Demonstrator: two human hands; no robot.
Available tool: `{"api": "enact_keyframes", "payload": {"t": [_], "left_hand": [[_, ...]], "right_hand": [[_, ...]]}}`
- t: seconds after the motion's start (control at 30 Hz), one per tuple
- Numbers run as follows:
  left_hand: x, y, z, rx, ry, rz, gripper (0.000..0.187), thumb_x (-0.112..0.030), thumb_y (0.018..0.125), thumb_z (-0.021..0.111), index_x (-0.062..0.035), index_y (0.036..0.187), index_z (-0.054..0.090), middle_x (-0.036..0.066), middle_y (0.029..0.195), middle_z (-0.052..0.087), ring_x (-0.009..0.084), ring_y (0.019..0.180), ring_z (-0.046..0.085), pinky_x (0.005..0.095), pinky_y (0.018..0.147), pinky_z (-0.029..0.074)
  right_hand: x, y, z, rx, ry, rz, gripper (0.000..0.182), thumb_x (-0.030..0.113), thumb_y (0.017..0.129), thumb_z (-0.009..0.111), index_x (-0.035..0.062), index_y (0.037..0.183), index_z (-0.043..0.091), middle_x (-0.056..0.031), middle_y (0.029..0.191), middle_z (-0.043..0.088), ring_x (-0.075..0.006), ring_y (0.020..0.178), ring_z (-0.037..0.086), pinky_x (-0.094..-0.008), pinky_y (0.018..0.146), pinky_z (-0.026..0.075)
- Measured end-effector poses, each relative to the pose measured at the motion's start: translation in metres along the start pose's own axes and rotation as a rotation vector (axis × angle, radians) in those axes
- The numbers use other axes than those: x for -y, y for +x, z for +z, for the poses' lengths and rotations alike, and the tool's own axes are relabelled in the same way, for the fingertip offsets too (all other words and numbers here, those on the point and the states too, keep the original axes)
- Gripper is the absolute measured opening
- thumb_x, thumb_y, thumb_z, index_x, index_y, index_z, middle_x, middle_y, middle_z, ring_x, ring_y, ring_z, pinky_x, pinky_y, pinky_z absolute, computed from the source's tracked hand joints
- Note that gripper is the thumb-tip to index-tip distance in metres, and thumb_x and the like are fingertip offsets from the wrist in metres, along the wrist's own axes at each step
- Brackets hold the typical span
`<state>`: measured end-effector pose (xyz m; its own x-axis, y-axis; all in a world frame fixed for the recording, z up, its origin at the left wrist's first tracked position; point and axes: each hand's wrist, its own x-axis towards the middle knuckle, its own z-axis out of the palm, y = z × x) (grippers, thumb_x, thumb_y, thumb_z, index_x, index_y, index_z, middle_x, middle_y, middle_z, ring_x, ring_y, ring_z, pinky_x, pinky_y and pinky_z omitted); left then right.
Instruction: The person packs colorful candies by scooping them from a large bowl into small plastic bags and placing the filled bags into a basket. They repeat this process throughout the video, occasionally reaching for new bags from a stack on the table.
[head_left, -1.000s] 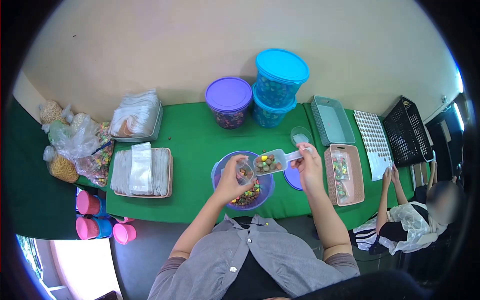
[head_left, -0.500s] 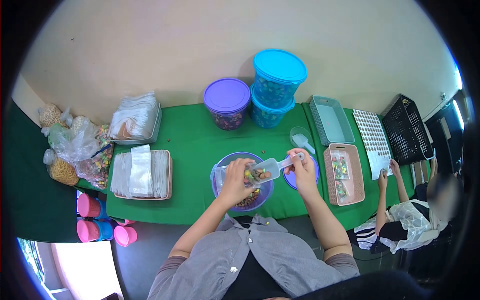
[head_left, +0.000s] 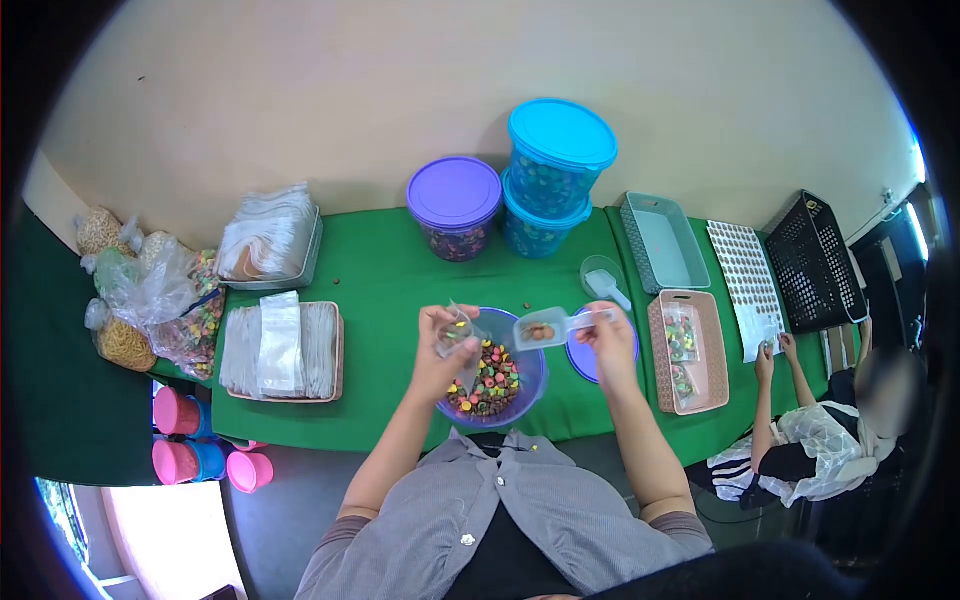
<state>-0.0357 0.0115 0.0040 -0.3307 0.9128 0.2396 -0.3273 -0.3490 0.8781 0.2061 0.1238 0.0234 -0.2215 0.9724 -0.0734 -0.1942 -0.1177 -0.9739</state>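
My left hand (head_left: pixel 437 355) is closed around a clear plastic bag (head_left: pixel 455 335) with a few colourful pieces showing inside. It is above the left rim of a purple tub (head_left: pixel 536 375), which holds multicoloured candy-like pieces (head_left: pixel 490 380). My right hand (head_left: pixel 608 348) grips the handle of a clear plastic scoop (head_left: pixel 541 327) that carries several brown pieces. The scoop hangs over the tub's right side, apart from the bag. Behind my right hand lies a round purple lid (head_left: pixel 582 357).
Baskets of flat bags (head_left: pixel 327 385) stand left, beside filled bags (head_left: pixel 160 300). Lidded tubs (head_left: pixel 453 200) are at the back. A pink basket (head_left: pixel 708 390) with filled packets and a clear bowl with another scoop (head_left: pixel 605 282) sit right. Another person (head_left: pixel 800 450) handles a sticker sheet (head_left: pixel 745 285).
The scoop has drawn back from the bag and holds fewer pieces. My left hand has moved left with the bag, uncovering the tub's contents.
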Motion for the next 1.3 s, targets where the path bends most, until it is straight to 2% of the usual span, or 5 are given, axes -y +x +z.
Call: {"api": "enact_keyframes", "payload": {"t": [0.53,0.67,0.77,0.9,1.3], "left_hand": [[-0.054,-0.006,-0.015,-0.007,0.186,-0.013,0.078,-0.059,0.084,0.063,-0.0053,0.134,0.037,0.005,0.101,0.060,0.0130,0.091,0.062,0.0249,0.078,0.049],[-0.061,-0.004,0.003,0.095,0.233,0.031,0.082,-0.057,0.083,0.065,-0.0037,0.139,0.037,0.005,0.098,0.059,0.0114,0.090,0.059,0.0232,0.074,0.047],[-0.065,-0.001,0.010,0.201,0.309,-0.041,0.072,-0.056,0.087,0.061,-0.0042,0.137,0.047,0.005,0.099,0.060,0.0130,0.092,0.059,0.0256,0.079,0.048],[-0.071,0.001,0.016,0.295,0.493,-0.016,0.065,-0.056,0.092,0.051,-0.0048,0.132,0.055,0.009,0.113,0.059,0.0174,0.103,0.058,0.0310,0.088,0.047],[-0.064,-0.004,0.036,0.221,0.428,0.118,0.051,-0.040,0.102,0.042,-0.0006,0.130,0.056,0.015,0.115,0.063,0.0226,0.103,0.061,0.0356,0.092,0.047]], "right_hand": [[-0.088,-0.026,0.062,0.714,-1.128,-0.001,0.022,0.013,0.090,0.059,-0.0021,0.106,0.060,-0.0209,0.093,0.066,-0.0292,0.086,0.066,-0.0347,0.077,0.051],[-0.063,-0.030,0.070,0.372,-1.058,-0.580,0.024,0.018,0.094,0.058,-0.0014,0.109,0.061,-0.0187,0.107,0.065,-0.0253,0.098,0.063,-0.0326,0.087,0.048],[0.008,-0.040,0.090,0.467,0.075,0.041,0.028,0.025,0.097,0.058,0.0016,0.112,0.062,-0.0056,0.101,0.062,-0.0119,0.097,0.059,-0.0266,0.085,0.048],[0.006,-0.052,0.091,0.401,-0.182,-0.191,0.013,0.013,0.090,0.068,0.0040,0.100,0.069,-0.0007,0.079,0.059,-0.0080,0.075,0.057,-0.0215,0.061,0.044],[0.035,-0.051,0.083,0.265,-0.223,-0.267,0.012,0.010,0.088,0.069,-0.0010,0.092,0.070,-0.0055,0.087,0.066,-0.0117,0.081,0.060,-0.0255,0.073,0.046]]}}
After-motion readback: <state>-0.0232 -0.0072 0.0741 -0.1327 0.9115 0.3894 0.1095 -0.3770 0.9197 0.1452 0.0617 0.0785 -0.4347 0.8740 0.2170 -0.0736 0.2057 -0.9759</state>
